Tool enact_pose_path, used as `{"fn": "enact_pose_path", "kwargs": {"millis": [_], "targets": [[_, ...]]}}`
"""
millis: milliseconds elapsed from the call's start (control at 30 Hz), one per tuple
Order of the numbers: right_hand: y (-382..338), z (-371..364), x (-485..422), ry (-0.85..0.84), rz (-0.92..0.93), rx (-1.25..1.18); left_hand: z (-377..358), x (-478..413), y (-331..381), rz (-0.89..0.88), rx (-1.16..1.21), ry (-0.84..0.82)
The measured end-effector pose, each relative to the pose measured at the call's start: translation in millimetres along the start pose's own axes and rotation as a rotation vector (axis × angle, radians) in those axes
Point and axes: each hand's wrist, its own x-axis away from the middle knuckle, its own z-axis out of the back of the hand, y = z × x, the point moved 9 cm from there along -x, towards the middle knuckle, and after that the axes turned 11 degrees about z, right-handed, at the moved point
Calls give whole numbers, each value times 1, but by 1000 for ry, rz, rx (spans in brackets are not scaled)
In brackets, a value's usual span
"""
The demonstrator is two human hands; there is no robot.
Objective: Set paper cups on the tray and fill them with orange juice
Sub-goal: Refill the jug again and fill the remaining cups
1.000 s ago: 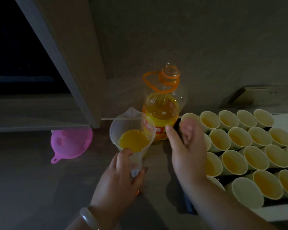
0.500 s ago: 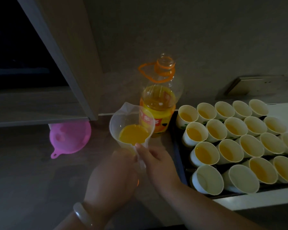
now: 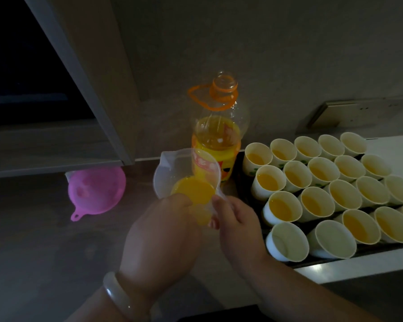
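Observation:
A clear plastic measuring jug (image 3: 172,175), partly full of orange juice, is held up over the counter. My left hand (image 3: 159,235) wraps its lower body from the left. My right hand (image 3: 236,223) pinches its handle on the right side. Behind the jug stands an open orange juice bottle (image 3: 216,135) with an orange carry loop. To the right, a dark tray (image 3: 239,166) carries several rows of paper cups (image 3: 316,198). Most hold juice. The two nearest cups, one (image 3: 286,242) and its neighbour (image 3: 334,240), look empty.
A pink funnel (image 3: 97,190) lies on the counter at the left, below a cabinet edge (image 3: 84,75). The tray rests on a white surface (image 3: 349,266) at the right. A wall rises behind the bottle.
My right hand has come back from the cups on the tray to the jug and taken its handle. My left hand has kept hold of the jug.

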Motion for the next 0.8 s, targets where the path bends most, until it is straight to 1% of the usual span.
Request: {"fn": "enact_pose_path", "kwargs": {"millis": [133, 300, 433, 533, 667, 733, 800], "targets": [[-13, 18, -1, 45, 43, -36, 9, -4, 11, -36, 17, 26], [-36, 53, 0, 138, 102, -198, 15, -10, 25, -69, 21, 82], [-52, 84, -3, 181, 138, -210, 13, -11, 45, -96, 14, 121], [-66, 106, -7, 157, 184, -189, 4, -12, 63, -109, 19, 127], [-70, 134, -15, 161, 194, -194, -11, -14, 83, -113, 31, 122], [-69, 149, -18, 191, 204, -146, -20, -14, 93, -112, 37, 111], [-61, 165, -20, 231, 163, -163, -29, -15, 102, -108, 35, 113]]}}
